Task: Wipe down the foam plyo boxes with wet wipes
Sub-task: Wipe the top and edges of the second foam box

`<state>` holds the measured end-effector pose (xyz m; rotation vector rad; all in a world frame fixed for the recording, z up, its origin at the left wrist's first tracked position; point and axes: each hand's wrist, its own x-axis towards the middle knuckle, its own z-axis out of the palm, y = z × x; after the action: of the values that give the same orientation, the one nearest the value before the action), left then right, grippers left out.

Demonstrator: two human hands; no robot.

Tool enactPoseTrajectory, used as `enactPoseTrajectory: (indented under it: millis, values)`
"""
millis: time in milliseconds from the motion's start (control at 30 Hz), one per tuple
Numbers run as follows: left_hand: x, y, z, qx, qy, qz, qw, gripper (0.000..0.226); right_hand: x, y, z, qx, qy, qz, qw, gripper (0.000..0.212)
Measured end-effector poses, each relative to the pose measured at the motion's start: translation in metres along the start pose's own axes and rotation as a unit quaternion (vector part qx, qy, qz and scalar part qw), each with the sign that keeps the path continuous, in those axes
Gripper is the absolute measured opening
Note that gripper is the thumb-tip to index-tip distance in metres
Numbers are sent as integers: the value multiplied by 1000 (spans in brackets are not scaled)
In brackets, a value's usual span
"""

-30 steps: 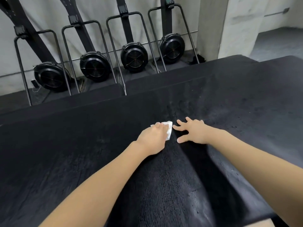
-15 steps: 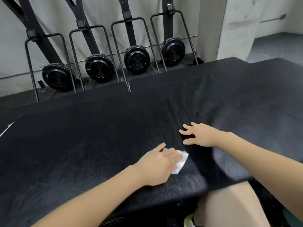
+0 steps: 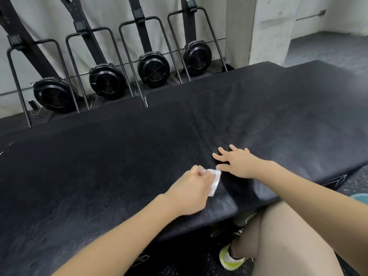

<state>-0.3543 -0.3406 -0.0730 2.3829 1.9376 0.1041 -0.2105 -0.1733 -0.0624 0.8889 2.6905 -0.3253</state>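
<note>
A person's left hand (image 3: 191,193), fingers curled, grips a crumpled white wet wipe (image 3: 75,181) and presses it against the top of a large black foam plyo box (image 3: 99,166), near the box's front edge. The right hand (image 3: 236,163) lies just beside it, fingers spread and flat on the same textured black surface, its thumb close to the wipe. Faint streaks mark the foam beyond the hands. A second black foam box (image 3: 308,92) sits against the far right side of the first. Behind the boxes, four black rowing machines (image 3: 153,68) stand upright on end along a pale grey wall (image 3: 49,22), beside a bare concrete pillar (image 3: 264,26). Below the box's edge, a bare knee (image 3: 288,236) and a yellow-green trainer (image 3: 229,258) show above speckled dark flooring.
</note>
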Motion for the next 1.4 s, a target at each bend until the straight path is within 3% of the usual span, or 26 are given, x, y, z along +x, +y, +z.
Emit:
enactPoseTrajectory:
  millis: [67,133,233,467,600,733,967,1100,1233,1400]
  values:
    - [-20,18,9,13,-3,70,997,27,1,2,0,6,-2,-3,1000,57]
    - [-35,30,13,-41,10,98,994,27,2,5,1,5,-3,-4,1000,57]
    - [-32,26,9,-63,19,32,997,30,2,6,2,5,1,-5,1000,56]
    - [9,12,3,-2,84,-127,988,35,-9,1,11,35,41,1,999,54]
    - [-18,36,10,-47,94,-58,993,30,-21,3,15,33,56,-16,998,54]
    - [-66,58,16,-66,101,19,992,10,-39,10,29,21,68,-43,997,55]
    - [-129,40,29,-17,152,43,987,24,-46,11,33,39,82,-49,995,53]
    - [-105,55,40,-65,195,27,978,29,-49,8,38,46,95,-44,993,52]
    - [-51,93,48,-25,230,44,972,22,-54,4,36,30,88,-37,995,51]
    - [-34,103,56,38,214,17,976,27,-59,7,35,7,66,-32,997,50]
